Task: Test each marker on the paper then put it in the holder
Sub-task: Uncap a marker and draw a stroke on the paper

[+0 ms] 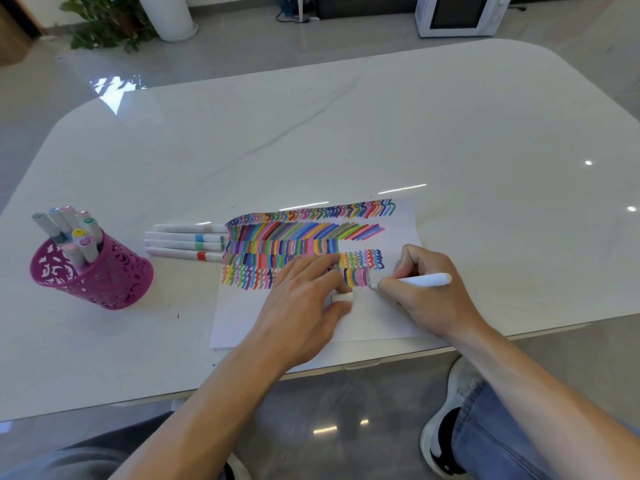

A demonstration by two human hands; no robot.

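Head view. The right hand (427,289) gripped a white-barrelled marker (420,280), its tip touching the white sheet of paper (311,327) at the end of the lowest row of coloured strokes; testing step in hand. The left hand (304,299) lay flat on the paper, steadying it, with a small white cap (342,297) pinched between thumb and fingers. Judged next: finish the stroke, recap the marker from the left hand, then carry it well leftward to the magenta perforated pen holder (104,278) on the white marble-patterned tabletop (346,133).

Counts: four capped white markers (185,241) lay side by side between holder and paper, apparently untested. About eight markers (71,233) stood in the holder; exact count uncertain, some overlapping. One sheet, one holder.
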